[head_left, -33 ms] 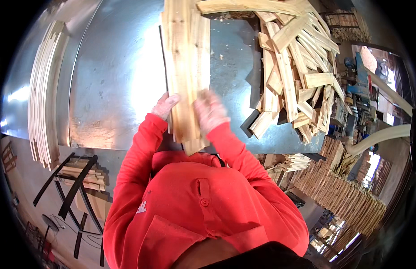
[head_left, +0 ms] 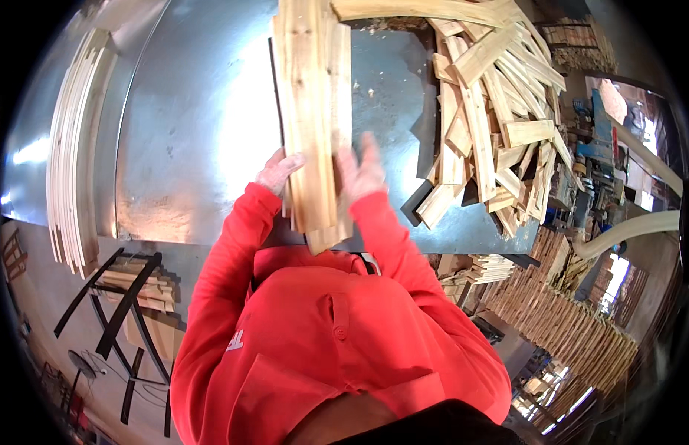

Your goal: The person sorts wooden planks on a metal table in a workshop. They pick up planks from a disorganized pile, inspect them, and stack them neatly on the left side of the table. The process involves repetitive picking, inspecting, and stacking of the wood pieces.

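Note:
Long pale wooden boards [head_left: 306, 111] lie in a stack on the metal table, running away from me, their near ends uneven and one jutting over the front edge. My left hand [head_left: 279, 172] grips the stack's left side, thumb on top and fingers down along the edge. Beside the right edge is my right hand [head_left: 361, 169], slightly blurred, its fingers stretched out and apart; whether it touches the boards I cannot tell.
A loose heap of short boards [head_left: 478, 126] covers the right of the metal table [head_left: 181, 133]. At the far left stands a neat stack of boards [head_left: 77, 156]. A black metal frame [head_left: 129, 304] is on the floor at left; stacked timber [head_left: 567, 319] is at right.
My right hand's fingers have straightened and spread away from the stack's edge; before, they were bent against it. My left hand stays on the left side.

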The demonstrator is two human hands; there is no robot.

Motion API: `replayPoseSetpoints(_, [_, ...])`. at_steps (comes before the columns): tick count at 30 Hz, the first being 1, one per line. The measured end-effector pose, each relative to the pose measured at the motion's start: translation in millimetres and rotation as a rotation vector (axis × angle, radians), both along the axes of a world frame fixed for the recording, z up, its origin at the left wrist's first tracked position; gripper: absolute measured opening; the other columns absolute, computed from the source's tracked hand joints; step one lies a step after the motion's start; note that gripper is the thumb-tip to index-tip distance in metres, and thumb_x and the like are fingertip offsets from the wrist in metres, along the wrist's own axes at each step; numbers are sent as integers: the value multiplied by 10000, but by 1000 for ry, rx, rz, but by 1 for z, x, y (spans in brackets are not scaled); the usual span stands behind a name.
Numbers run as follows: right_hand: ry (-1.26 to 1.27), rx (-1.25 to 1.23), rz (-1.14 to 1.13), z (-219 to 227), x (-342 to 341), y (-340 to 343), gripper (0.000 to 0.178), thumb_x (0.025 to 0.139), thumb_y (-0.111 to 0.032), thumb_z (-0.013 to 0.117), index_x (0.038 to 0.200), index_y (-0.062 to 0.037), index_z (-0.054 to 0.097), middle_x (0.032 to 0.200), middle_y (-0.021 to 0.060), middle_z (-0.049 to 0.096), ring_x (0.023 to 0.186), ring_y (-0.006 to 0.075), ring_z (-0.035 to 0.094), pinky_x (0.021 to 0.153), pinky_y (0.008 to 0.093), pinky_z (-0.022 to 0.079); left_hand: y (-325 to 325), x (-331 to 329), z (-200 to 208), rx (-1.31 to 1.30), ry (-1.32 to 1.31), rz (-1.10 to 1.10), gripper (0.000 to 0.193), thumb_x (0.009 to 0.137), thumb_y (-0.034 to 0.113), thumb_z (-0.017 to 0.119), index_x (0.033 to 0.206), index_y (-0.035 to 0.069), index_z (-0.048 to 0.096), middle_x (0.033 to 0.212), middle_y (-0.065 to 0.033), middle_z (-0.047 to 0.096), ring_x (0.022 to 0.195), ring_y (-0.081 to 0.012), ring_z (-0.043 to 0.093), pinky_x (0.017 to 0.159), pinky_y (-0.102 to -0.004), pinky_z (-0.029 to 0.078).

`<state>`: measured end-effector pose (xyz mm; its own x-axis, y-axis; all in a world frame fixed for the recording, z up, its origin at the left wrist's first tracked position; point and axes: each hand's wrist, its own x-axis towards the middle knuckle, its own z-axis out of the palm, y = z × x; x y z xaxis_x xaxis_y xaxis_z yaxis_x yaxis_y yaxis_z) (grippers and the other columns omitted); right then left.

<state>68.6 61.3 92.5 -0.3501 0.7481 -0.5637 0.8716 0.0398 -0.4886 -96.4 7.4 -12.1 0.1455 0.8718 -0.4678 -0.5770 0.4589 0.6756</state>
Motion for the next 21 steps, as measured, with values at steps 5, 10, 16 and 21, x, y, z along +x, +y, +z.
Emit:
replayPoseSetpoints(5, [174, -183, -427, -42, 12, 61, 746, 868, -533, 623, 1325, 43, 500, 1174, 242, 634, 1042, 360, 612, 923, 386, 470, 4, 9, -31, 41, -381, 136, 707, 904, 553, 580, 1337, 2, 486, 1244, -141, 593, 1109, -235, 581, 980, -377, 466])
replayPoseSetpoints(10, [-161, 372, -251, 3, 1, 52, 581, 874, -444, 632, 1222, 19, 578, 1099, 233, 666, 938, 351, 670, 844, 408, 516, 12, 15, -33, -66, -112, 105, 601, 889, 247, 675, 1386, 8, 437, 1282, -117, 578, 1130, -237, 577, 969, -370, 476])
replayPoseSetpoints(16, [-239, 492, -432, 57, 20, 91, 564, 870, -474, 598, 1135, 24, 616, 1054, 260, 665, 1003, 420, 637, 869, 437, 503, 37, -12, -6, -104, 373, 32, 585, 812, 265, 755, 1274, -16, 529, 1101, -104, 661, 999, -211, 625, 893, -353, 504])
replayPoseSetpoints(21, [38, 479, -435, 29, -19, 76, 540, 885, -442, 578, 1146, 30, 600, 1027, 293, 651, 960, 448, 630, 845, 457, 497, 27, -117, 105, -354, 1228, -375, 905, 782, 454, 722, 1432, 10, 275, 1325, -225, 543, 1148, -310, 594, 965, -393, 475])
